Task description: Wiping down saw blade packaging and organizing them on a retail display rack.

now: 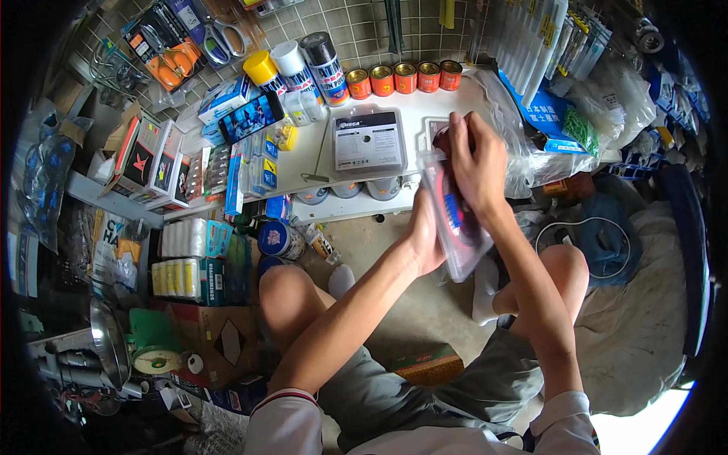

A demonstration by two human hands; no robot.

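Note:
A clear plastic clamshell package (pixel 455 227) with red and dark contents is held up before the white shelf. My left hand (pixel 426 233) supports it from the left side. At its upper end, my right hand (pixel 478 162) has its fingers closed around a dark red part; whether that part is inside the plastic I cannot tell. Behind the hands, a card insert (pixel 432 126) in clear plastic shows partly on the shelf. Another clamshell package with a black and white card (pixel 367 139) lies flat left of the hands.
Spray cans (pixel 324 68) and small red-orange tins (pixel 405 78) line the shelf's back. A smartphone (pixel 251 118) leans at the left, near a thin metal hook tool (pixel 316 177). Plastic bags (pixel 503 136) cover the right end. Below are a lidded jar (pixel 278 239) and a cardboard box (pixel 227 344).

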